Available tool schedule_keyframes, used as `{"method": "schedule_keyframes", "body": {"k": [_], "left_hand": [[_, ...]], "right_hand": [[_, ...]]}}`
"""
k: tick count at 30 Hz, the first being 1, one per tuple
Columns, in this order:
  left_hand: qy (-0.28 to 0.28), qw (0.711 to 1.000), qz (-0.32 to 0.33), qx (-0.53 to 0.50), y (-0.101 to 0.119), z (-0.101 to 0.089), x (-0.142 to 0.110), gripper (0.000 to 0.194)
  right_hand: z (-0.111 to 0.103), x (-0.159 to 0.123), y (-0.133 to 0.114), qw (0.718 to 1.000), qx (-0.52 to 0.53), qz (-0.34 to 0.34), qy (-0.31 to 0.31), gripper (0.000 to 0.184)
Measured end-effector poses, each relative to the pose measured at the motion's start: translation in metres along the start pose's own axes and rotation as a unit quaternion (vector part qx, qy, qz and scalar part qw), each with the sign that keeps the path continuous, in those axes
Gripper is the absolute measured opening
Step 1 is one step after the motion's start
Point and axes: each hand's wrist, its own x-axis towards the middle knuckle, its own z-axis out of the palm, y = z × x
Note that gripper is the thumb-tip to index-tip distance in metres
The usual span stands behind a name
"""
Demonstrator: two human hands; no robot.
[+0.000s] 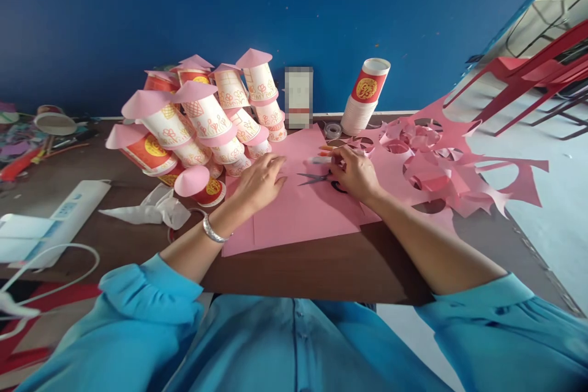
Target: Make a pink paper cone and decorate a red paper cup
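Note:
My left hand [264, 184] rests on a pink paper sheet [298, 214], its fingers stretched out, with nothing visible in it. My right hand [357, 173] is curled over the dark handles of a pair of scissors [315, 179]. The blades are slightly apart and point left over the paper. Part of the handles is hidden by my fingers. A small whitish item [321, 160] lies just beyond the blades; its kind is unclear. Left of my left hand stand several paper cups with pink cone tops [206, 128], some stacked as towers, drawn with red and yellow patterns.
Cut pink paper scraps [436, 159] spread over the right side. A tall stack of paper cups [361, 110] and a tape roll [332, 130] stand near the blue wall [321, 12]. White crumpled material [158, 208] and a white power strip [73, 214] lie left.

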Motion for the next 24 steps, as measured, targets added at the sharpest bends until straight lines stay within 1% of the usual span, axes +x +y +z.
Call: {"method": "schedule_keyframes", "body": {"k": [2,4,6,7,9,11,12,13,15,16,17,18,19,20,22,24], "left_hand": [[-0.028,0.999,0.000,0.020,0.000,0.004,0.003,0.043],[-0.049,0.998,0.006,0.029,-0.002,0.008,0.007,0.036],[-0.053,0.998,0.010,0.027,-0.004,0.011,0.010,0.029],[-0.046,0.999,0.008,0.019,-0.005,0.013,0.011,0.025],[-0.013,1.000,-0.005,-0.025,-0.008,0.014,0.013,0.020],[0.028,0.990,-0.033,-0.132,-0.010,0.015,0.013,0.018],[0.043,0.975,-0.055,-0.210,-0.010,0.015,0.014,0.020],[0.051,0.950,-0.084,-0.298,-0.009,0.014,0.014,0.026],[0.049,0.874,-0.150,-0.460,-0.006,0.012,0.016,0.045],[0.044,0.834,-0.181,-0.520,-0.004,0.011,0.016,0.053],[0.038,0.800,-0.207,-0.562,-0.001,0.010,0.017,0.059],[0.032,0.776,-0.226,-0.588,0.001,0.009,0.017,0.062],[0.028,0.761,-0.240,-0.602,0.002,0.008,0.017,0.063],[0.024,0.753,-0.247,-0.609,0.004,0.007,0.017,0.064],[0.021,0.751,-0.251,-0.610,0.005,0.007,0.016,0.064],[0.025,0.757,-0.250,-0.603,0.005,0.007,0.016,0.064]], "right_hand": [[0.003,-0.002,0.005,0.998,-0.050,-0.029,-0.008,0.018],[0.005,-0.004,0.008,0.995,-0.085,-0.043,-0.014,0.017],[0.005,-0.005,0.010,0.993,-0.103,-0.047,-0.024,0.015],[0.005,-0.004,0.010,0.993,-0.103,-0.047,-0.027,0.015],[0.004,-0.004,0.008,0.996,-0.072,-0.045,-0.027,0.016],[0.003,-0.003,0.004,0.999,-0.004,-0.032,-0.025,0.019],[0.003,-0.003,0.001,0.999,0.036,-0.021,-0.026,0.021],[0.003,-0.003,-0.001,0.997,0.073,-0.008,-0.028,0.022],[0.003,-0.004,-0.006,0.992,0.124,0.015,-0.033,0.022],[0.004,-0.005,-0.008,0.990,0.135,0.021,-0.035,0.021],[0.005,-0.005,-0.009,0.989,0.140,0.024,-0.037,0.021],[0.006,-0.006,-0.010,0.989,0.140,0.025,-0.039,0.020],[0.007,-0.007,-0.010,0.989,0.137,0.025,-0.041,0.019],[0.007,-0.007,-0.010,0.990,0.134,0.024,-0.040,0.019],[0.008,-0.007,-0.010,0.991,0.127,0.019,-0.038,0.018],[0.008,-0.008,-0.010,0.992,0.122,0.010,-0.035,0.018]]}}
